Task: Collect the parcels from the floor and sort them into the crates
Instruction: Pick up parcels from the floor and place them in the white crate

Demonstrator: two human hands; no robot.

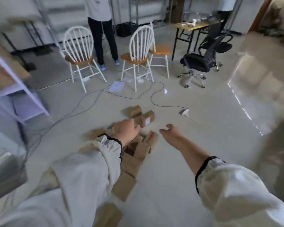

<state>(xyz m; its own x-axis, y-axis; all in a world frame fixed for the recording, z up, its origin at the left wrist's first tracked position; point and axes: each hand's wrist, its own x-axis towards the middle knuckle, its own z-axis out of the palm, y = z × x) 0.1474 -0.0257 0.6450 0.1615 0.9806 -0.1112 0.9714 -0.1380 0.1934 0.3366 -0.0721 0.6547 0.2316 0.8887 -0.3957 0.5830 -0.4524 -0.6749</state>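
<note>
- Parcels, brown: heaped on floor, centre frame, more toward 12 o'clock
- Left hand: over heap, grip hidden, cannot tell
- Right hand: 3 o'clock of heap, fingers loosely spread, holding nothing

Both arms reach forward and down, side by side but apart. The left hand is turned back upward, knuckles raised, with the fingers bent down at the tips (too blurred to tell whether they close on anything). The left sleeve, pale with a dark cuff, sits bunched at the wrist. The right hand is turned inward, thumb spread, its fingers loosely curled and holding nothing. The right sleeve is pushed up toward the elbow, leaving the forearm bare.
</note>
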